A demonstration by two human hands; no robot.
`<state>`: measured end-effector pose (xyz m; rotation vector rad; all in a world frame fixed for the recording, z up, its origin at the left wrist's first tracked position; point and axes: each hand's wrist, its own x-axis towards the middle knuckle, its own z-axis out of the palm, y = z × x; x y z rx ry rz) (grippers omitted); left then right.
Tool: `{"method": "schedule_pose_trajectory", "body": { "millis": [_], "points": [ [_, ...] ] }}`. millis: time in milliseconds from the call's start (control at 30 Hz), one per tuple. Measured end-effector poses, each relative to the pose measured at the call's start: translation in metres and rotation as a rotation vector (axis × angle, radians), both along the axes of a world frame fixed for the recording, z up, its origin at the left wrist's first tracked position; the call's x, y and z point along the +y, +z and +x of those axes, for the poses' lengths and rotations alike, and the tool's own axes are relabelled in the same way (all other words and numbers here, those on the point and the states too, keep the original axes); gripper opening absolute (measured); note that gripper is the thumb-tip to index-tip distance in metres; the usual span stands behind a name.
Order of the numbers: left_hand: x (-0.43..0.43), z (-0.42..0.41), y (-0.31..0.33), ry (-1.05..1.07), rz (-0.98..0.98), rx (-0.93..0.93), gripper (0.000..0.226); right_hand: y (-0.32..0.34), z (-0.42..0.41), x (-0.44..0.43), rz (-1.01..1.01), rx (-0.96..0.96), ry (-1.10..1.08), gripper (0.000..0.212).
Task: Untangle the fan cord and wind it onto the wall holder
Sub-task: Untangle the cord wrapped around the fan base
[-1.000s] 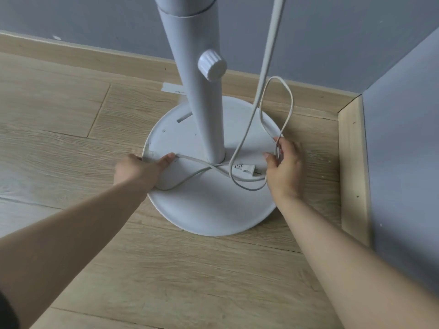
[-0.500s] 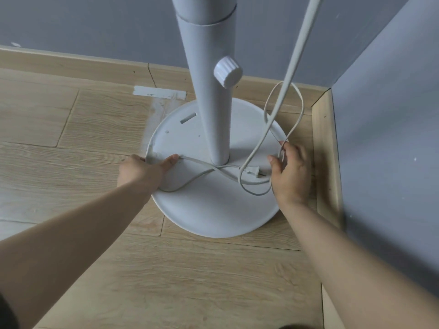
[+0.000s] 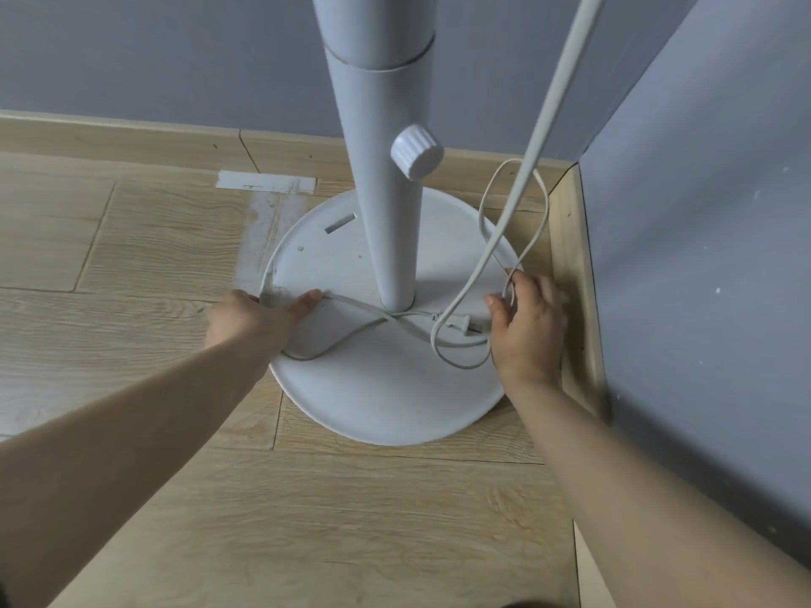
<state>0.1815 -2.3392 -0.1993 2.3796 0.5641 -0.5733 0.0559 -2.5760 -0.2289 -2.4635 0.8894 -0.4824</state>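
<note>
**Cord crossing itself at the pole**

The cord is lying looped on the fan base, its plug just beside the right hand. Both hands are pinching cord, the left hand opposite. Pulling outward risks tightening the 1 crossing or tipping the fan.

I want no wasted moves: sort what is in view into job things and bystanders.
For the job: fan cord, its plug, left hand and right hand, each gripping cord, fan pole, round base.

Just there: height knob, tape patch, skirting board.
</note>
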Motion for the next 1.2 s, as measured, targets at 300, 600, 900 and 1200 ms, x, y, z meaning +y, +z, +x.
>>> {"method": "schedule_pose_trajectory", "body": {
  "millis": [300,600,900,1200],
  "points": [
    [-0.026,-0.005,-0.007,-0.033,-0.005,0.013,0.083,0.002,-0.008,-0.019,-0.031,-0.023,-0.045,0.033],
    [-0.040,-0.006,-0.006,-0.057,-0.010,0.022,0.086,0.000,-0.008,-0.014,-0.052,-0.029,-0.077,0.035],
    [-0.045,-0.034,-0.010,-0.072,-0.043,-0.149,0.087,-0.015,-0.013,-0.008,0.012,-0.099,-0.099,0.038],
    [-0.052,-0.035,-0.011,-0.096,-0.038,-0.190,0.090,-0.020,-0.010,-0.006,-0.037,-0.129,-0.121,0.036]
  ]
}}
